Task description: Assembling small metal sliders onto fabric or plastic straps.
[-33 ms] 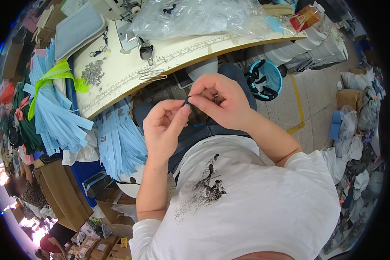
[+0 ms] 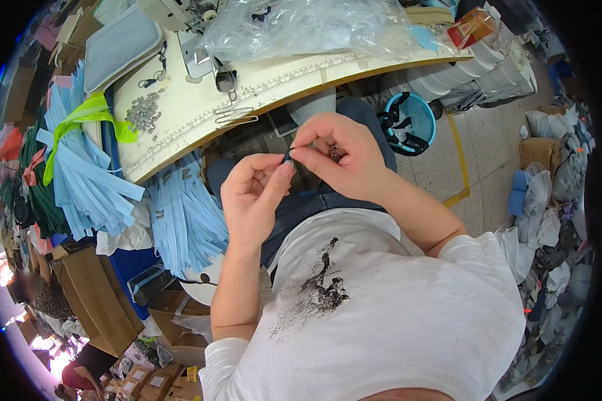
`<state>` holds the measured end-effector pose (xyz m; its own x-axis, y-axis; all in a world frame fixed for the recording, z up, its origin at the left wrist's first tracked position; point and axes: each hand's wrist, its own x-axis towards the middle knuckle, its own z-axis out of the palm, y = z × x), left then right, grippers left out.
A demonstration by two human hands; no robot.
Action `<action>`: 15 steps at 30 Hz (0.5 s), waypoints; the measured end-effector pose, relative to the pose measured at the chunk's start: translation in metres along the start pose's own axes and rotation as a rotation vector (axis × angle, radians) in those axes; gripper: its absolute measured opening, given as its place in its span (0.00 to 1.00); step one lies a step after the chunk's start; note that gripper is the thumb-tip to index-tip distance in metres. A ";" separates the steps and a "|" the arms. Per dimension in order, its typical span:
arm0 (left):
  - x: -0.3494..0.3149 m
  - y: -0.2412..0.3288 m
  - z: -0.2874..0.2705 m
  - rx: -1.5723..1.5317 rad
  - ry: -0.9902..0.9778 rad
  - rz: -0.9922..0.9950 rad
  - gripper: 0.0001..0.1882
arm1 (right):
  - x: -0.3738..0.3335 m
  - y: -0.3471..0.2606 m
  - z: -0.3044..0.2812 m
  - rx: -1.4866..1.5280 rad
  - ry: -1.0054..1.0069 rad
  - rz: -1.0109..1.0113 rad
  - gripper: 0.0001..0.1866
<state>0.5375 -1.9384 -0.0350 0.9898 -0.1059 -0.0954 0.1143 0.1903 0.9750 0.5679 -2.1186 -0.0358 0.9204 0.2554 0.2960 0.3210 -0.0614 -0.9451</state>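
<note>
Over my lap, both hands meet at the fingertips. My left hand (image 2: 255,194) is closed, pinching a small black cord-like piece (image 2: 288,156) between thumb and index finger. From the other side, the thumb and index finger of my right hand (image 2: 348,160) pinch the same piece. Its exact kind is too small to tell. Small shiny metal pieces (image 2: 335,152) sit within the curled fingers of my right hand. A heap of similar-looking small grey pieces (image 2: 143,112) lies on the table's left part, with black cords (image 2: 155,75) just beyond it.
The pale table (image 2: 284,90) curves across the top, bearing a sewing machine (image 2: 170,12), clear plastic bags (image 2: 308,30) and a grey tray (image 2: 122,50). Light blue strips (image 2: 187,217) hang at left. A turquoise basket (image 2: 418,120) stands on the floor; cartons (image 2: 90,301) are lower left.
</note>
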 end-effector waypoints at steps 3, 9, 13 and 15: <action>0.000 -0.001 0.003 0.002 0.057 0.010 0.06 | 0.003 0.001 -0.004 -0.170 -0.014 -0.165 0.08; -0.002 -0.002 0.006 0.015 0.059 0.050 0.06 | -0.001 0.004 -0.002 0.257 -0.008 0.186 0.05; -0.004 -0.007 0.001 0.077 0.031 0.104 0.10 | 0.006 -0.002 -0.008 0.003 -0.129 0.117 0.05; -0.004 -0.003 0.005 0.085 0.063 0.115 0.11 | 0.006 -0.001 -0.012 0.067 -0.209 0.233 0.05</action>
<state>0.5331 -1.9432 -0.0369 0.9996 -0.0262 0.0078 -0.0048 0.1138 0.9935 0.5762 -2.1289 -0.0312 0.8994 0.4350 0.0420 0.0851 -0.0800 -0.9932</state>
